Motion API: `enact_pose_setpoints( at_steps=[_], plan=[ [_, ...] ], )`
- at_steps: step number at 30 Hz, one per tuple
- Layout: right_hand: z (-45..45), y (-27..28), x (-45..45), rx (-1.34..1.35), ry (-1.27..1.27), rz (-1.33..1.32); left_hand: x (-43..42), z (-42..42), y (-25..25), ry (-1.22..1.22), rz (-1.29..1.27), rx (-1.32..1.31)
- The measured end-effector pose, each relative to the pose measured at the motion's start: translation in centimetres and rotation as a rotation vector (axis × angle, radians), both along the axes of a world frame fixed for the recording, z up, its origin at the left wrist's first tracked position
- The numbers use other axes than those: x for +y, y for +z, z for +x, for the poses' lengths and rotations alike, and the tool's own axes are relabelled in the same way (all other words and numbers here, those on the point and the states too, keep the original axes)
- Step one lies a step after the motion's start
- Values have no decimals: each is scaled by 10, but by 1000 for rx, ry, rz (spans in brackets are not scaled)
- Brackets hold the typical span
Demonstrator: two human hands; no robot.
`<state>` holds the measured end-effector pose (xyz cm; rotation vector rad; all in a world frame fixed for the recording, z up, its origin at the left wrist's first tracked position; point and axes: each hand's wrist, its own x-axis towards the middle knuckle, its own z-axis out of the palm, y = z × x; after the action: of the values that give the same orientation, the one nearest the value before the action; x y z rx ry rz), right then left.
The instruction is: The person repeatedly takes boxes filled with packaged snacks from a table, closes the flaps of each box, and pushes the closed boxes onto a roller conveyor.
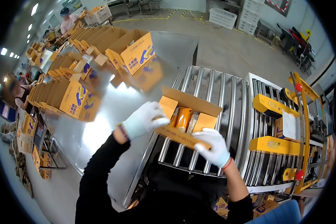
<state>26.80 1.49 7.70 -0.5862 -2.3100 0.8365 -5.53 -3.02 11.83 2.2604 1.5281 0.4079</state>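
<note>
An open cardboard box (190, 101) sits on the metal rollers in front of me, its flaps standing up or spread outward. Inside lie an orange packet (183, 119) and a clear packet (193, 122) with pale contents. My left hand (145, 118), in a white glove, has its fingers curled at the box's front left corner, by the end of the printed front flap (179, 136). At the other end of that flap, my gloved right hand (213, 145) grips the cardboard between thumb and fingers. Parts of both hands' fingertips are hidden.
A roller conveyor (199, 81) adjoins the steel table (168, 48). Rows of open boxes (132, 54) stand on the table at left. A yellow-framed machine (274, 145) with a box inside is on the right. Other people (68, 22) work at the far left.
</note>
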Motion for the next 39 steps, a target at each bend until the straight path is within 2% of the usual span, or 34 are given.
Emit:
enact_pose_setpoints(
  at_steps=[1, 2, 3, 5, 7, 8, 9, 10, 11, 13, 16, 18, 19, 21, 22, 23, 24, 25, 26, 27, 28, 30, 32, 33, 35, 36, 37, 38, 39],
  plan=[
    [3, 1, 4, 12, -70, -221, 16, 11, -12, 121, 57, 35],
    [1, 7, 11, -148, -130, -68, 29, 19, -23, 243, 117, 67],
    [-3, 16, 19, -308, -189, 82, 35, 25, -33, 235, 125, 63],
    [-15, 37, 31, -338, -284, 428, 35, 34, -57, 414, 536, -55],
    [-23, 53, 28, -412, -468, 594, 30, 26, -93, 461, 570, -137],
    [-21, 49, 20, -367, -456, 501, 25, 20, -106, 522, 265, -555],
    [-17, 43, 6, -319, -447, 408, 23, 21, -96, 562, -56, -959],
    [-14, 45, -12, -448, -331, 285, 19, 20, -83, 437, -213, -1092],
    [-8, 19, -30, -413, -276, 309, 22, 21, -74, 439, -208, -1090],
    [14, -2, -33, -489, -253, 321, 30, 29, -69, 433, -367, -1095],
    [33, 22, -12, -632, -392, 278, 65, 76, -66, 463, -372, -1206],
    [44, 8, 25, -677, -561, 381, 97, 137, -111, 561, -2, -1017],
    [49, 3, 43, -651, -607, 410, 90, 169, -71, 485, -29, -875],
    [52, -2, 67, -637, -638, 454, 100, 208, -110, 194, 54, -951],
    [51, -4, 74, -624, -669, 475, 94, 203, -97, 79, -313, -961],
    [53, 5, 73, -633, -682, 382, 84, 194, -84, -34, -680, -955],
    [65, -4, 77, -637, -702, 437, 75, 185, -110, -76, -582, -1154],
    [80, -17, 83, -634, -724, 488, 58, 151, -90, 73, -374, -831],
    [89, -21, 84, -662, -746, 493, 53, 114, -59, 88, -186, -629],
    [97, -20, 84, -694, -771, 498, 44, 73, -78, 237, 348, -402],
    [100, -17, 82, -627, -784, 523, 18, 37, -7, 421, 304, -21],
    [115, -26, 89, -578, -765, 526, -8, -59, -6, 800, 538, 210],
    [123, -25, 90, -536, -774, 559, -56, -146, 16, 1099, 681, 486],
    [125, -24, 91, -533, -772, 561, -83, -204, -10, 1185, 935, 861],
    [131, -23, 94, -561, -781, 596, -130, -266, -40, 1410, 244, 755],
    [130, -32, 96, -501, -752, 469, -130, -264, -47, 1325, 281, 687],
    [125, -46, 92, -213, -607, 398, -130, -264, -53, 1236, 317, 621],
    [96, -45, 75, -90, -522, 242, -123, -232, -50, 1148, 326, 680],
    [68, -39, 56, 34, -420, -124, -118, -191, -39, 1114, 282, 701]
  ],
)
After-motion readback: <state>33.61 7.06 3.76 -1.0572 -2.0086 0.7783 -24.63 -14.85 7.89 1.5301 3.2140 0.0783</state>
